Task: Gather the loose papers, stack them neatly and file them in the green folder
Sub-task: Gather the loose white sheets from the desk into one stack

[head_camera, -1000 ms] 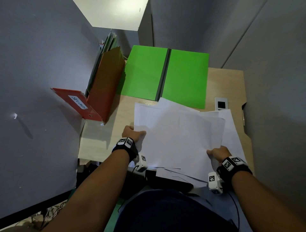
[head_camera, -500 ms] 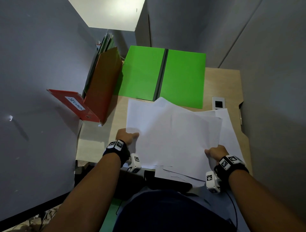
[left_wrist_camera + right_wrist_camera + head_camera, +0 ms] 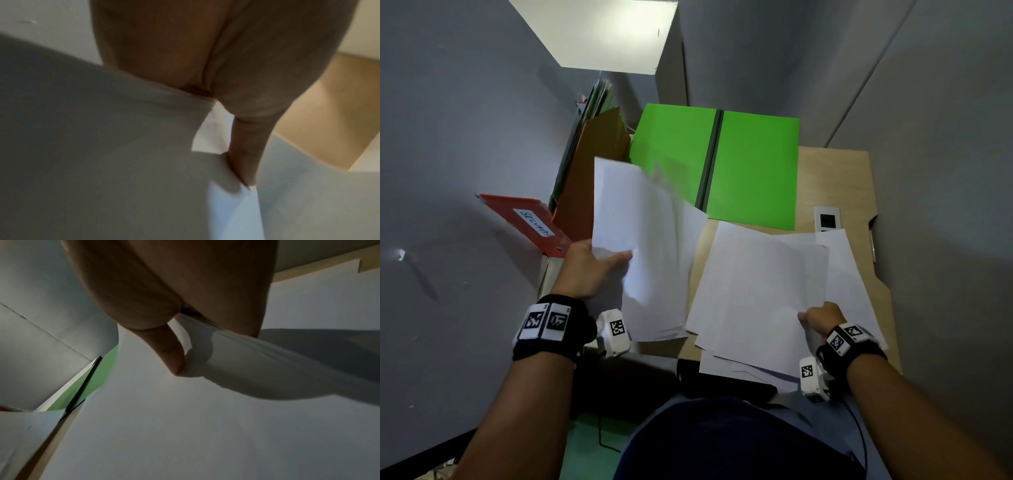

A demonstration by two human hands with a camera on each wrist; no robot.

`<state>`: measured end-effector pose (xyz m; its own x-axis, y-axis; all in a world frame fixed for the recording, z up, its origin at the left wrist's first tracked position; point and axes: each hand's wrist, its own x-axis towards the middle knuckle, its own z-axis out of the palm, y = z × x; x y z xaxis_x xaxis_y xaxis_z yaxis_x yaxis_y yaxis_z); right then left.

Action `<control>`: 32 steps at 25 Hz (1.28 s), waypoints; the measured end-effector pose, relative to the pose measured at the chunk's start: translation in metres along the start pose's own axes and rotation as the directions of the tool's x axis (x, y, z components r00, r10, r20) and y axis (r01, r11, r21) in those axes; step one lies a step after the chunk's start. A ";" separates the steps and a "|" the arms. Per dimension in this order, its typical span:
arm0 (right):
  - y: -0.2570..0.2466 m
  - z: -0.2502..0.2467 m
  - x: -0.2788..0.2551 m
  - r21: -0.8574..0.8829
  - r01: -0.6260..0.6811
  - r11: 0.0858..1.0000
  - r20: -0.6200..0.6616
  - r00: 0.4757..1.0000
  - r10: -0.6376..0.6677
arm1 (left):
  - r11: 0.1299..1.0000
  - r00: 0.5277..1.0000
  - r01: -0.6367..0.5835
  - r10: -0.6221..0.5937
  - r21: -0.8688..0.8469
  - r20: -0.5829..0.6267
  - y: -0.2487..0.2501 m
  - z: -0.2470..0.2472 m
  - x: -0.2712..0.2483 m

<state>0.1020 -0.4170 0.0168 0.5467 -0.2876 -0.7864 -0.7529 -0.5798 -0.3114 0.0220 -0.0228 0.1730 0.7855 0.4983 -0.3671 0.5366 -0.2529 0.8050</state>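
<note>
Papers [image 3: 756, 294] half gathered: your left hand [image 3: 589, 270] grips raised sheaf [image 3: 640, 240], right hand [image 3: 822, 317] pinches desk pile; next, merge, square edges.

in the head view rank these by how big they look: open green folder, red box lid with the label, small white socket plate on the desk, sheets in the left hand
1. Open green folder
2. Sheets held in the left hand; raised nearer the camera, so their rank against the folder is unsure
3. Red box lid
4. White socket plate

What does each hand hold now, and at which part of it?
The left hand grips a raised bundle of papers at its left edge. The right hand pinches the papers on the desk at their near right corner.
</note>
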 end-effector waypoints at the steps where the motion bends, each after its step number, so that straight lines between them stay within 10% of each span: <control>1: -0.001 0.001 -0.003 0.007 0.005 1.000 0.006 1.000 -0.005 | 0.999 0.999 -0.028 0.029 -0.024 0.029 0.011 -0.005 -0.006; 7: -0.014 0.018 -0.010 0.056 0.047 0.997 0.095 0.994 -0.053 | 0.941 0.951 -0.204 0.256 -0.270 0.175 0.072 -0.014 -0.048; 12: -0.017 0.039 0.011 0.134 0.105 0.985 0.221 0.966 -0.133 | 0.921 0.944 -0.054 0.174 -0.386 0.282 0.062 0.009 -0.036; 20: -0.037 0.029 -0.033 0.180 0.034 0.983 0.301 0.950 -0.088 | 0.936 0.924 0.296 -0.231 -0.189 0.305 -0.056 0.095 0.004; 26: -0.023 0.043 -0.008 0.568 -0.211 0.795 0.408 0.911 -0.050 | 0.943 0.938 0.273 -0.305 0.191 0.166 -0.103 0.120 0.018; 32: -0.023 0.063 -0.002 0.297 0.003 0.955 0.199 0.978 -0.065 | 0.957 0.944 0.182 -0.235 0.228 0.232 -0.105 0.147 0.012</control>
<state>0.0953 -0.3548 -0.0081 0.5106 -0.0923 -0.8549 -0.8262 -0.3278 -0.4581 0.0207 -0.1120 0.0151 0.6871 0.3375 -0.6435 0.7264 -0.3401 0.5973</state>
